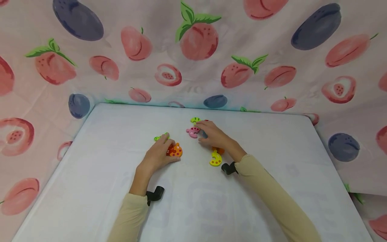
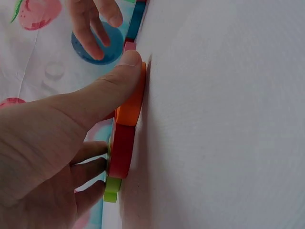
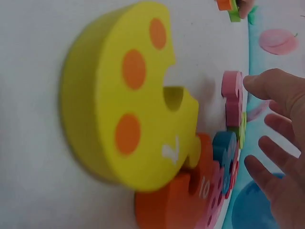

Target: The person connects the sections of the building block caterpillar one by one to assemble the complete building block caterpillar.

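Left of centre on the white table [image 1: 187,208], the left hand [image 1: 154,157] is gripping a small cluster: its thumb is lying along the edge of a spotted orange piece [image 1: 177,152], and its bent fingers are meeting a red piece [image 2: 122,151] and a light-green piece [image 1: 157,138] on the other side, the pieces adjoining in a row. Right of this cluster, the right hand [image 1: 214,135] is hovering over a second group, its fingers standing spread apart and lightly bent; whether its thumb tip is touching the spotted pink piece [image 1: 191,131] cannot be told. A striped green piece [image 1: 195,119] is sitting just beyond the pink one, and a blue piece [image 3: 223,147] is lying partly under that hand. Nearer the body, a yellow piece [image 1: 215,160] is lying against an orange piece numbered 10 [image 3: 159,205], near the right wrist. Beige sleeves [image 1: 128,215] are covering both forearms, and a fruit-print cloth [image 1: 166,40] is hanging behind the table.
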A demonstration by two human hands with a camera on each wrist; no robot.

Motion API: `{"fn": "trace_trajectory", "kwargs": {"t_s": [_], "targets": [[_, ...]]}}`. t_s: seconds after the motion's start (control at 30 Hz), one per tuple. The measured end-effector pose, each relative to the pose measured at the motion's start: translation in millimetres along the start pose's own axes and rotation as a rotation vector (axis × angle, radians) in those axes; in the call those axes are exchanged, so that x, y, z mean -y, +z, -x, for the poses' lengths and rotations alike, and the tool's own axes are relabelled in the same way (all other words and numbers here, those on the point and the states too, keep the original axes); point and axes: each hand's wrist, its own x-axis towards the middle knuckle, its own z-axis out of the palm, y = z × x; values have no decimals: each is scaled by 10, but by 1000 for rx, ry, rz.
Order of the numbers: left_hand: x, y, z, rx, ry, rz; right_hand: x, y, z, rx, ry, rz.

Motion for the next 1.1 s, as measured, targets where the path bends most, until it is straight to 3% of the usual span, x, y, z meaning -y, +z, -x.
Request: {"fn": "trace_trajectory", "kwargs": {"t_s": [0.2, 0.47, 0.63, 0.8, 0.93, 1.1], "targets": [[26, -6, -9, 1, 19, -21, 128, 102, -92, 50, -19, 41], [70, -66, 7, 42, -10, 32, 230, 192, -78, 115, 55, 116], [88, -113, 10, 78, -21, 39, 271, 202, -32, 101, 37, 85], [119, -126, 19, 102, -25, 50, 279, 237, 19, 70, -17, 185], [143, -113, 16, 80, -11, 66, 292, 248, 78, 77, -23, 212], [130, -94, 6, 25, -3, 55, 278, 242, 126, 119, -24, 146]]}}
